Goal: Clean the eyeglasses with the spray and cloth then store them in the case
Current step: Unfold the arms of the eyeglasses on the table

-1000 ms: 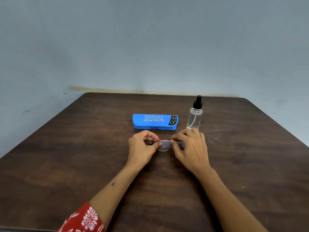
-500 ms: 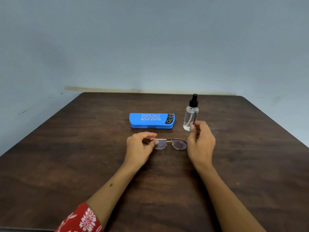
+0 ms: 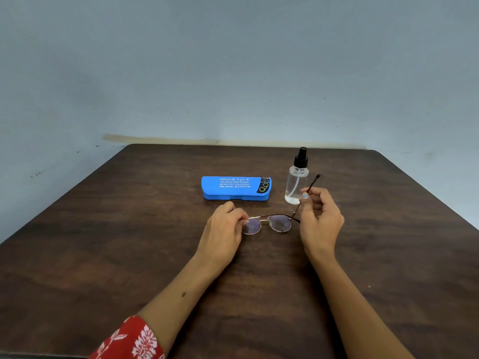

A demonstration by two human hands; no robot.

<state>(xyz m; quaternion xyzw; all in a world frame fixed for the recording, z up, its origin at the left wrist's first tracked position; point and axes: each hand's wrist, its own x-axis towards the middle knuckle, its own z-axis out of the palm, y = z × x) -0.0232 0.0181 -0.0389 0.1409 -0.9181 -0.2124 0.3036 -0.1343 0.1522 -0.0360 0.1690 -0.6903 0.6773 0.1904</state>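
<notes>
Unfolding of the glasses [image 3: 269, 223] is being carried out low over the table [image 3: 129, 229], just in front of the closed blue case [image 3: 236, 188] and the spray bottle [image 3: 297, 177]. The left end of the frame is being pinched by the left hand [image 3: 223, 229], and the right temple arm is being pinched near its tip by the right hand [image 3: 321, 218] and is being swung outward, its tip pointing up and away beside the bottle. The arm is best being guided along its hinge arc only, without sideways force, since a thin metal hinge is judged likely to bend. The lenses are best being kept free of fingertip contact. The bottle is standing near the swinging tip, so a knock is judged possible. No cloth is being shown anywhere on the table; spraying is not yet begun.
</notes>
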